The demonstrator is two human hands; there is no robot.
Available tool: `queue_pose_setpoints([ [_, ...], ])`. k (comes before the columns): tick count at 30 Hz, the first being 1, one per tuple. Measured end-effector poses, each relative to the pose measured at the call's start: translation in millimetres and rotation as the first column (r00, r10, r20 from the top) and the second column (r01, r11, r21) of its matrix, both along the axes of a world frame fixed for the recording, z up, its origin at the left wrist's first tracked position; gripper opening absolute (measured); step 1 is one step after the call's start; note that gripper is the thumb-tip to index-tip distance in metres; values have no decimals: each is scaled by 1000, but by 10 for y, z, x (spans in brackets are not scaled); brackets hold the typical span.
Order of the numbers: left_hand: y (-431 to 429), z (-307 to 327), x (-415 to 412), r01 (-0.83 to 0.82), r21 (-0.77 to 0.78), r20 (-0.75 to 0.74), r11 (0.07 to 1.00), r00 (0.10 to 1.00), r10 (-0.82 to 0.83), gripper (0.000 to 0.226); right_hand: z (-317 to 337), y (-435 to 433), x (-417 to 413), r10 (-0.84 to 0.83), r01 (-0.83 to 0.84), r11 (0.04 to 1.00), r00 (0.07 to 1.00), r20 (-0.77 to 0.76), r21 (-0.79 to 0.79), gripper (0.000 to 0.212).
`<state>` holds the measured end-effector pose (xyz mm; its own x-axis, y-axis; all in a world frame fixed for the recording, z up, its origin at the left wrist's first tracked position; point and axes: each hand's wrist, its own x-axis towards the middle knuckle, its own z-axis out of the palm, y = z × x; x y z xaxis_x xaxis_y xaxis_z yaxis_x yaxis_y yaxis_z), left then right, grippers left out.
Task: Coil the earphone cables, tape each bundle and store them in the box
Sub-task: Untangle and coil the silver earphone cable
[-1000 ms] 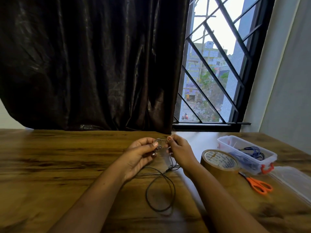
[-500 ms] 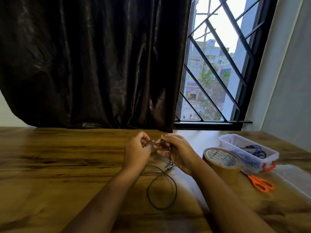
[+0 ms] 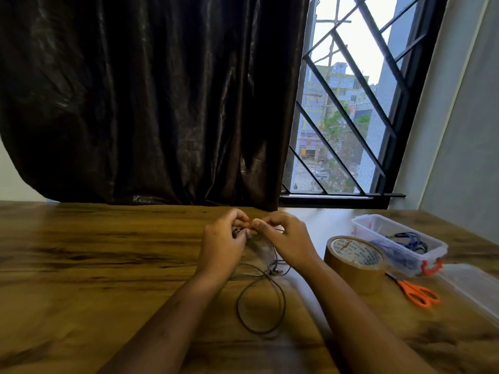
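The left hand [image 3: 224,241] and the right hand [image 3: 283,238] met above the table [image 3: 108,265], fingers curled. Each pinched the upper end of the black cable [image 3: 238,306] (the exact contact was partly hidden). The rest of the cable lay on the table as a loose loop between the forearms. To the right stood the tape [image 3: 353,263], then the open box [image 3: 383,252] and the scissors [image 3: 415,291].
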<state>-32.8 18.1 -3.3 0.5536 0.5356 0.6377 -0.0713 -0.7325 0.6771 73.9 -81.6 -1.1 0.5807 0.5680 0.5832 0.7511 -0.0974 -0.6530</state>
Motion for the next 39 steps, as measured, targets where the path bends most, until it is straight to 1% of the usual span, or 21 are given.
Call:
queue_pose_setpoints([
  [3, 32, -8, 15, 15, 40, -3, 999, 1000, -15, 19, 2, -11, -20, 45, -47, 998, 998, -53, -50, 8],
  [6, 17, 4, 39, -4, 100, -44, 995, 999, 8, 15, 9, -25, -28, 81, -85, 996, 988, -131, -24, 6],
  [8, -8, 18, 39, -33, 103, -55, 994, 998, 39, 7, 13, -32, -30, 98, -97, 995, 976, -193, 17, 6],
  [10, -11, 36, 41, -79, 70, -81, 994, 993, 85, 2, 12, -29, -38, 100, -91, 995, 968, -231, 51, 8],
  [11, -10, 40, 47, -97, 40, -106, 994, 989, 101, 3, 10, -22, -46, 93, -81, 995, 965, -243, 59, 9],
  [12, 0, 34, 61, -98, -13, -138, 995, 986, 95, 5, 7, -13, -57, 81, -68, 996, 963, -256, 60, 10],
  [13, 15, 26, 70, -67, -124, -159, 990, 986, 47, 6, -2, 0, -61, 67, -54, 997, 962, -266, 58, 11],
  [14, 20, 33, 62, 0, -303, -160, 953, 986, -51, 6, -13, 8, -62, 55, -41, 998, 959, -279, 54, 11],
  [15, 8, 54, 33, 94, -502, -128, 860, 975, -181, 8, -23, 13, -54, 45, -29, 998, 955, -293, 56, 12],
  [16, -2, 70, 3, 177, -661, -71, 729, 953, -295, 13, -31, 8, -44, 40, -22, 998, 951, -308, 62, 12],
  [17, -8, 86, -26, 236, -751, -11, 617, 929, -369, 17, -41, 1, -24, 44, -23, 997, 947, -319, 70, 12],
  [18, -7, 101, -48, 269, -791, 30, 549, 914, -405, 20, -47, -11, -12, 56, -33, 997, 944, -325, 76, 12],
  [19, -7, 112, -66, 290, -811, 58, 508, 904, -424, 22, -48, -18, -6, 67, -43, 996, 944, -322, 81, 11],
  [20, -14, 125, -82, 309, -821, 80, 480, 895, -439, 21, -45, -24, -11, 70, -46, 995, 947, -312, 85, 11],
  [22, -30, 148, -92, 334, -824, 104, 458, 883, -458, 17, -34, -25, -21, 59, -32, 994, 959, -279, 100, 11],
  [24, -32, 149, -85, 346, -818, 112, 460, 879, -463, 16, -18, -17, -23, 47, -19, 993, 969, -245, 113, 10],
  [26, -16, 134, -78, 343, -802, 101, 489, 885, -455, 14, -6, -15, -24, 61, -36, 993, 973, -222, 113, 12],
  [31, 34, 63, -29, 306, -707, 58, 638, 924, -379, 15, 42, -51, -49, 143, -119, 986, 962, -233, 116, 17],
  [35, 76, 44, 7, 269, -608, 69, 747, 955, -288, 12, 72, -86, -46, 228, -212, 974, 920, -319, 84, 10],
  [39, 49, 36, 24, 244, -528, 78, 814, 968, -240, 15, 137, -104, -71, 223, -207, 975, 869, -442, 84, 12],
])
